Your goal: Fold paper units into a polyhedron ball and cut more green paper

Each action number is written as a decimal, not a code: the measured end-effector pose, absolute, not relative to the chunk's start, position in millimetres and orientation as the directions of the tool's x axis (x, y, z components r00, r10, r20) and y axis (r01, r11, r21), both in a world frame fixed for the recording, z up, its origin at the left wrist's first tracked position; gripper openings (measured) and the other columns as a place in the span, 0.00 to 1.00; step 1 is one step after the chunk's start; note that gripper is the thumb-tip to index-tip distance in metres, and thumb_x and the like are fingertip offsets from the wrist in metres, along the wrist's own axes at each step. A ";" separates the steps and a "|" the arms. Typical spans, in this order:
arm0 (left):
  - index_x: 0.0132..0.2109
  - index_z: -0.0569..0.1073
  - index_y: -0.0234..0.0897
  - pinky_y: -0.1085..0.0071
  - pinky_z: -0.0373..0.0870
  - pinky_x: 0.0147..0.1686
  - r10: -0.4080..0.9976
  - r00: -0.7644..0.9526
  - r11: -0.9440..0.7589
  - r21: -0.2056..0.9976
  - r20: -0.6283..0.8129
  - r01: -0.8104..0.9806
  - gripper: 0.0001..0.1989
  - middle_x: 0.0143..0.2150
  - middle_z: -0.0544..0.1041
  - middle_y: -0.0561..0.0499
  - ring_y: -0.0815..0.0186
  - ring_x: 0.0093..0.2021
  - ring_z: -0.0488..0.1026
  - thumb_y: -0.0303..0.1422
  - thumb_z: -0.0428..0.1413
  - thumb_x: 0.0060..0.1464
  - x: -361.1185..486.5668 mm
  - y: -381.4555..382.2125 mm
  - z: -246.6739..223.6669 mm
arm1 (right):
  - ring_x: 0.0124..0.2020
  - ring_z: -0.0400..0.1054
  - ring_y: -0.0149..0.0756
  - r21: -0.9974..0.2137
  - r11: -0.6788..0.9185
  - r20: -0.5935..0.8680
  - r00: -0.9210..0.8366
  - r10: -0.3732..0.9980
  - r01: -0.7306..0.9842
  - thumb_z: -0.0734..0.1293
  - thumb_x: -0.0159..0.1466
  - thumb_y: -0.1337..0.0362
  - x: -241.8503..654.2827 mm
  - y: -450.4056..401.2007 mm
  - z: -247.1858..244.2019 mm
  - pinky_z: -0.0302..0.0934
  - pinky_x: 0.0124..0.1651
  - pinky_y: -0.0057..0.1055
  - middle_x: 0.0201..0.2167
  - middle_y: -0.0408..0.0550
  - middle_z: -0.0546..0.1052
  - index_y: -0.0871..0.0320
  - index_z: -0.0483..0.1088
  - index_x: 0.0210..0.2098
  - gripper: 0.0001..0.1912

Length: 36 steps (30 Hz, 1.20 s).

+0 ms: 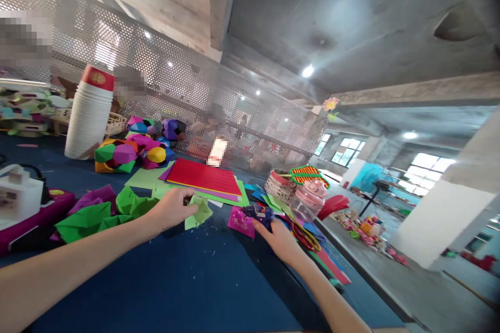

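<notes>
My left hand (174,209) pinches a light green folded paper piece (199,213) above the blue table. To the right, my right hand (275,234) is closed on a dark blue glue gun (258,213), which is over a magenta paper square (241,222). Crumpled green paper pieces (84,222) lie left of my left hand, with purple paper (94,197) behind them. A stack of coloured sheets with red on top (207,176) is beyond both hands. Scissors with red and yellow handles (307,234) lie just right of my right hand.
Stacked paper cups (89,114) stand at the back left beside multicoloured paper balls (117,155). A white power adapter (19,192) is at the left edge. A woven basket (280,187) and a clear pink-lidded jar (308,202) stand right. A perforated metal screen (175,88) runs behind the table.
</notes>
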State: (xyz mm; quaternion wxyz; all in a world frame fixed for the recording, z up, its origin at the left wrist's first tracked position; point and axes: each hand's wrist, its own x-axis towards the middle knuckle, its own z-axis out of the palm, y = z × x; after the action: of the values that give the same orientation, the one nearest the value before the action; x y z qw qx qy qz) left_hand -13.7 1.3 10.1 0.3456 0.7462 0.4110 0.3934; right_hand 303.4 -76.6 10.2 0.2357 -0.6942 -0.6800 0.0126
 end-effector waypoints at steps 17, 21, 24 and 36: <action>0.33 0.77 0.36 0.69 0.71 0.33 0.839 0.469 -0.366 0.924 0.275 0.113 0.13 0.30 0.81 0.50 0.60 0.32 0.78 0.36 0.54 0.41 -3.9 2.5 -0.5 | 0.32 0.67 0.36 -0.784 0.367 0.336 -0.154 0.929 0.500 0.66 0.65 0.59 185.8 -39.6 40.4 0.57 0.36 0.30 0.28 0.45 0.74 0.56 0.69 0.30 0.10; 0.33 0.78 0.35 0.71 0.69 0.33 0.832 0.488 -0.359 0.927 0.265 0.109 0.11 0.29 0.79 0.53 0.63 0.31 0.75 0.35 0.56 0.41 -5.6 2.4 1.8 | 0.28 0.64 0.33 -0.869 0.310 0.266 -0.164 0.950 0.384 0.67 0.64 0.46 190.9 -26.6 10.4 0.57 0.33 0.30 0.26 0.42 0.71 0.57 0.71 0.32 0.19; 0.32 0.78 0.35 0.73 0.66 0.30 0.826 0.509 -0.346 0.931 0.244 0.116 0.10 0.25 0.76 0.56 0.66 0.28 0.72 0.33 0.56 0.40 -4.0 -0.1 3.1 | 0.26 0.59 0.30 -0.928 0.273 0.233 -0.177 0.956 0.255 0.70 0.60 0.41 192.6 -36.4 3.9 0.55 0.32 0.29 0.23 0.40 0.68 0.58 0.71 0.29 0.25; 0.30 0.78 0.34 0.74 0.57 0.24 0.817 0.536 -0.342 0.928 0.214 0.151 0.10 0.22 0.72 0.56 0.68 0.24 0.66 0.34 0.56 0.40 0.6 -4.0 2.4 | 0.28 0.66 0.30 -0.988 0.143 0.123 -0.260 0.958 0.059 0.80 0.50 0.45 193.4 -45.9 13.6 0.62 0.37 0.29 0.26 0.42 0.75 0.59 0.78 0.32 0.24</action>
State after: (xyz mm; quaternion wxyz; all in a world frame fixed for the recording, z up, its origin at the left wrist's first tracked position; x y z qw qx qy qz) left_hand 0.6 -4.0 2.4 0.4711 0.7390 0.3274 0.3533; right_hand 193.4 -45.9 13.6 0.4441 -0.4154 -0.6119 0.5057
